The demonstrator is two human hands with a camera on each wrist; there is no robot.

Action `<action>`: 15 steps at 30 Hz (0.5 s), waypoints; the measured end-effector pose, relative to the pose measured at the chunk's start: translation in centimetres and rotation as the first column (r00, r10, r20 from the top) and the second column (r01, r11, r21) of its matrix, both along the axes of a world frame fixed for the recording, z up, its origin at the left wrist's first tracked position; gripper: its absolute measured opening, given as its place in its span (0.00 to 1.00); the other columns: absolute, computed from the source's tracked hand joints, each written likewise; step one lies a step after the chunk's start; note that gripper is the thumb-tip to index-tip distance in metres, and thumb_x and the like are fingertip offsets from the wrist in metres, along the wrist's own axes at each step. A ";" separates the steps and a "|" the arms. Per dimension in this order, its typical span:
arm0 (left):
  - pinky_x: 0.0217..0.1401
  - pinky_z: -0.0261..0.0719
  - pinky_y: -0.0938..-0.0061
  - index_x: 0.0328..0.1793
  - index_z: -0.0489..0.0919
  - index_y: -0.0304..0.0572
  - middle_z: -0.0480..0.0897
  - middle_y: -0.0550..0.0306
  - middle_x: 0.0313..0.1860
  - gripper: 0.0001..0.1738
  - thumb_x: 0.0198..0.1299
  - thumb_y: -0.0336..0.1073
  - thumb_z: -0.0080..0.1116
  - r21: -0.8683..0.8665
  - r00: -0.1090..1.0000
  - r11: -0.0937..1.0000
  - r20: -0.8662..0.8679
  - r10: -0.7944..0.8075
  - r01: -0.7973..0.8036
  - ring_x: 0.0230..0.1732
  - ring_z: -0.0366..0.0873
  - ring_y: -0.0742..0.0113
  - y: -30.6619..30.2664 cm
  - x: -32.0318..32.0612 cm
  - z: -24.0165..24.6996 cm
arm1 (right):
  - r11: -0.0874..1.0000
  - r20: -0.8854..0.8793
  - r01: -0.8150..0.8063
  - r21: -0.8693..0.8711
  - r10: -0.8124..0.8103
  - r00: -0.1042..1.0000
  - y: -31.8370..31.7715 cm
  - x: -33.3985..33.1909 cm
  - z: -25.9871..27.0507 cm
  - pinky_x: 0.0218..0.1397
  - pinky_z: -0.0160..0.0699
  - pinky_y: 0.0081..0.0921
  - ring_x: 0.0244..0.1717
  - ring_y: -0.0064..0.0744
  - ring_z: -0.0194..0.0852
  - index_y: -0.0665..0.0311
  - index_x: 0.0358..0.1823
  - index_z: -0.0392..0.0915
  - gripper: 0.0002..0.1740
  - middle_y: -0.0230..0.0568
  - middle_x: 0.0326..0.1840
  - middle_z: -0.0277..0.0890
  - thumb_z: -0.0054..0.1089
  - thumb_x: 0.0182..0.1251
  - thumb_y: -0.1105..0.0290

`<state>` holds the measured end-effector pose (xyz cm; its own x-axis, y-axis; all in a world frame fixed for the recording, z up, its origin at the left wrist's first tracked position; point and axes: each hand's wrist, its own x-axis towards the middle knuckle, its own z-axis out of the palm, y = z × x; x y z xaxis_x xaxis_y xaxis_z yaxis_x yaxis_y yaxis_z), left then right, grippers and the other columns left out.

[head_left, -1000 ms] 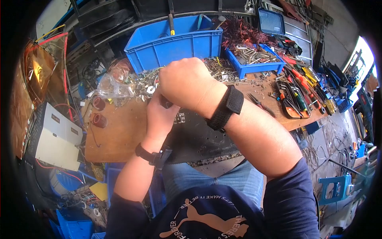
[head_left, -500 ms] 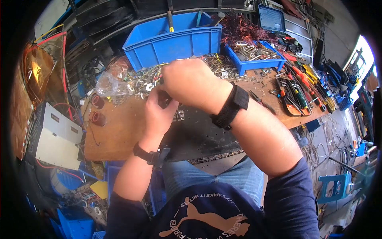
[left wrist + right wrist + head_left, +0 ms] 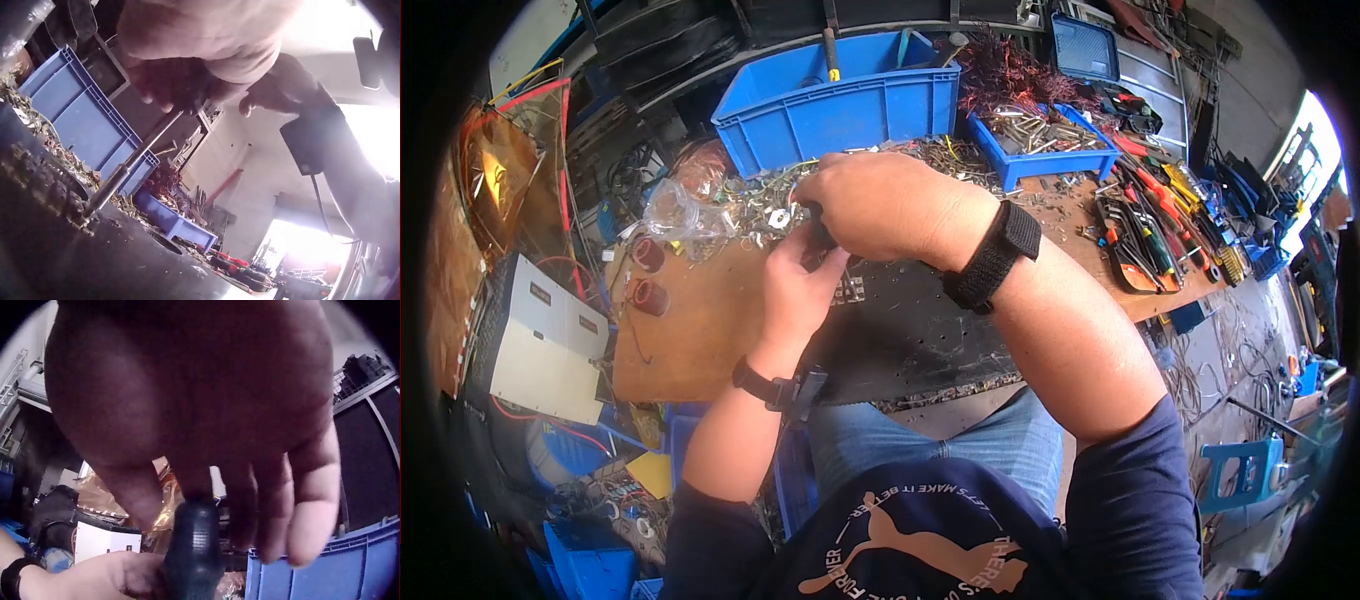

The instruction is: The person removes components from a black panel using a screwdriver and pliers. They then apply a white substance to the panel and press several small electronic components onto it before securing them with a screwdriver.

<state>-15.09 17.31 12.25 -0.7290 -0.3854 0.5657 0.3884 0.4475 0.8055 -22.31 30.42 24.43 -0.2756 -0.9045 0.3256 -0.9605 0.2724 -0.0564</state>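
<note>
A screwdriver with a dark, smooth handle [image 3: 195, 550] stands between my hands. Its metal shaft [image 3: 140, 153] slants down onto small metal pieces [image 3: 59, 194] on a black board [image 3: 900, 345]. My left hand [image 3: 795, 295] pinches the tool low on the handle, the thumb curled beside it. Over the handle's top is my right hand [image 3: 885, 205], palm down. In the right wrist view its fingers spread loosely downward, one overlapping the handle's end, and the thumb is apart from the handle. Part of the metal pieces [image 3: 855, 290] shows beside the left thumb in the head view.
Behind the hands, scrap bits [image 3: 750, 210] lie before a large blue bin [image 3: 840, 125]. A blue tray [image 3: 1055, 165] of metal rods stands at back right. Pliers and other hand tools [image 3: 1140, 240] fill the table's right. Two reddish-brown rings [image 3: 648, 297] sit at left.
My right hand has rolled over and its wrist has shifted slightly right and downward, baring more of the dark handle. The left hand has stayed nearly in place.
</note>
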 end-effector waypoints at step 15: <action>0.47 0.78 0.73 0.50 0.75 0.32 0.82 0.55 0.38 0.16 0.56 0.27 0.65 0.002 1.000 1.000 0.015 0.006 -0.006 0.41 0.81 0.67 -0.3 0.0 -0.3 | 0.996 -0.124 -0.014 -0.086 0.003 0.992 -0.3 0.6 0.5 0.38 0.83 0.35 0.36 0.46 0.84 0.65 0.33 0.82 0.12 0.47 0.32 0.82 0.63 0.55 0.63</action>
<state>-15.12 16.99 11.97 -0.7349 -0.3913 0.5540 0.3736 0.4482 0.8121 -21.69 30.14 24.88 -0.2211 -0.8736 0.4335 -0.9638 0.2637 0.0398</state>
